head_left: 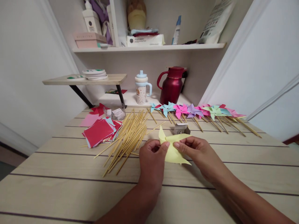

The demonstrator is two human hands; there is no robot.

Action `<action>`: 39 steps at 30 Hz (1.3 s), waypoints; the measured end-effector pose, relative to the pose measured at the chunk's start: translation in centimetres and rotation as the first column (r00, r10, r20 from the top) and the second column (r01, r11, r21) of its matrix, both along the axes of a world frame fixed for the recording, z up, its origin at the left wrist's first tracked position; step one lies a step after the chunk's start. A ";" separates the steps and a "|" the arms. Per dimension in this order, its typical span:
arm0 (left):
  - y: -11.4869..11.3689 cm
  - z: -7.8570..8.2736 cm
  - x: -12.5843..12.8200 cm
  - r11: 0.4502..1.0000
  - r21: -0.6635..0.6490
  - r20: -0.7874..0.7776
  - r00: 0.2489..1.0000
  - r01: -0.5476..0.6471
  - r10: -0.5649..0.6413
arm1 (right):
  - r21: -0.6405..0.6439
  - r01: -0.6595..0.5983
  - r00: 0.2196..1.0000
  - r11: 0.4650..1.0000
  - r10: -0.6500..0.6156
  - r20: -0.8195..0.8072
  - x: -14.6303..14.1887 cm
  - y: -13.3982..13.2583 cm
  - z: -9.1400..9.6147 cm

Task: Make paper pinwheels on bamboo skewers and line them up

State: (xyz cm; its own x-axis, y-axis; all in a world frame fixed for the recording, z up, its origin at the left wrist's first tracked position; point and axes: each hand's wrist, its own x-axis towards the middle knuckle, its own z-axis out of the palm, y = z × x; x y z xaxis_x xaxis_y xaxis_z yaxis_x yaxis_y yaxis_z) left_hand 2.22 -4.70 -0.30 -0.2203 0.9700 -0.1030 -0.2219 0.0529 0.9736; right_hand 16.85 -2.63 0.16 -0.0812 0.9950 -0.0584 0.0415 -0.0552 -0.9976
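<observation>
A yellow paper pinwheel, partly folded, is held just above the wooden table in front of me. My left hand pinches its left side with the thumb on top. My right hand pinches it near the centre with the fingertips pressed together. A pile of thin wooden sticks lies just left of my hands. A small metal stapler-like tool sits right behind the yellow paper.
A stack of red and coloured paper squares lies at the left. Several finished pinwheels on sticks line the back right. A dark red jug, a spouted cup and a small raised shelf stand behind.
</observation>
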 end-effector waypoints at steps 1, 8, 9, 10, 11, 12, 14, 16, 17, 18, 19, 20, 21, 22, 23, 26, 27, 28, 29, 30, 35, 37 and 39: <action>0.0 -0.1 0.0 1.000 0.003 0.006 1.000 0.004 -0.004 | 0.000 -0.006 1.000 1.000 0.006 0.000 0.0 0.0 0.0; 0.3 -0.4 -0.1 0.999 0.034 -0.005 1.000 -0.007 0.007 | 0.000 -0.048 0.998 0.999 0.048 0.037 0.2 0.0 0.0; 0.3 -0.5 -0.1 0.999 0.038 -0.004 1.000 -0.007 0.008 | 0.014 -0.045 0.997 0.999 0.044 0.055 0.2 0.0 -0.1; 0.3 -0.4 -0.1 0.999 0.040 -0.001 1.000 -0.005 0.005 | 0.028 -0.033 0.997 0.999 0.031 0.074 0.2 0.0 -0.2; 0.2 -0.4 -0.1 0.999 0.036 0.005 1.000 0.005 -0.005 | 0.040 -0.019 0.996 0.999 0.015 0.092 0.3 0.0 -0.3; 0.1 -0.3 0.0 0.999 0.026 0.017 1.000 0.022 -0.023 | 0.046 -0.005 0.995 0.999 0.000 0.105 0.3 0.0 -0.3; 0.0 0.0 0.0 0.997 -0.011 0.062 0.995 0.077 -0.077 | 0.037 0.004 0.994 0.999 -0.008 0.110 0.3 0.0 -0.4; -0.1 0.3 -0.1 0.990 -0.045 0.118 0.985 0.135 -0.129 | 0.026 -0.006 0.995 1.000 0.004 0.101 0.4 0.1 -0.4; -0.1 0.4 -0.2 0.987 -0.054 0.133 0.980 0.154 -0.146 | 0.029 -0.009 0.995 1.000 0.006 0.096 0.4 0.1 -0.4; -0.1 0.6 -0.3 0.985 -0.055 0.138 0.978 0.163 -0.154 | 0.038 -0.006 0.996 0.999 0.003 0.092 0.5 0.1 -0.4; 0.0 0.8 -0.4 0.984 -0.049 0.139 0.977 0.169 -0.161 | 0.049 -0.002 0.996 0.999 -0.003 0.091 0.6 0.2 -0.3; 0.0 0.9 -0.6 0.984 -0.039 0.142 0.976 0.174 -0.167 | 0.058 0.005 0.996 0.998 -0.010 0.090 0.7 0.2 -0.3; 0.1 1.0 -0.8 0.985 -0.029 0.146 0.975 0.172 -0.166 | 0.065 0.012 0.996 0.998 -0.018 0.088 0.8 0.3 -0.3; 0.1 1.2 -1.0 0.987 -0.021 0.144 0.977 0.159 -0.155 | 0.072 0.023 0.996 0.997 -0.029 0.084 1.0 0.4 -0.3; 0.1 1.3 -1.2 0.991 -0.015 0.134 0.982 0.137 -0.133 | 0.078 0.036 0.996 0.996 -0.042 0.080 1.1 0.4 -0.3; 0.3 1.6 -1.6 0.996 0.014 0.095 0.991 0.090 -0.091 | 0.093 0.065 0.995 0.994 -0.071 0.070 1.5 0.5 -0.3; 0.3 1.6 -1.7 0.994 0.026 0.094 0.990 0.105 -0.107 | 0.097 0.068 0.994 0.993 -0.075 0.074 1.6 0.6 -0.3; 0.3 1.7 -1.7 0.991 0.037 0.093 0.987 0.128 -0.131 | 0.100 0.066 0.994 0.993 -0.074 0.078 1.6 0.6 -0.4; 0.3 1.7 -1.7 0.987 0.045 0.086 0.984 0.154 -0.157 | 0.104 0.061 0.994 0.993 -0.070 0.085 1.6 0.6 -0.4; 0.3 1.6 -1.7 0.984 0.049 0.070 0.982 0.170 -0.173 | 0.108 0.052 0.994 0.993 -0.063 0.094 1.6 0.6 -0.4; 0.0 1.3 -1.4 0.978 0.016 0.002 0.978 0.207 -0.207 | 0.092 -0.017 0.993 0.996 0.006 0.116 1.4 0.3 -0.5; 0.0 1.2 -1.3 0.975 -0.003 0.017 0.975 0.222 -0.222 | 0.079 -0.030 0.995 0.996 0.022 0.102 1.3 0.1 -0.5; 0.1 1.1 -1.2 0.972 -0.007 0.045 0.971 0.234 -0.233 | 0.078 -0.035 0.995 0.996 0.027 0.098 1.2 0.0 -0.5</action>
State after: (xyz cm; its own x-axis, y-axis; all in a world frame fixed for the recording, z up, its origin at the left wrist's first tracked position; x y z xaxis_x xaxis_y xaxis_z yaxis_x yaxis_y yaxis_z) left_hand 1.04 -4.64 0.81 0.0173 0.9927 -0.1197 -0.2441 0.1203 0.9623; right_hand 18.04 -2.63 -0.30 -0.1102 0.9938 0.0118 0.1382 0.0271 -0.9900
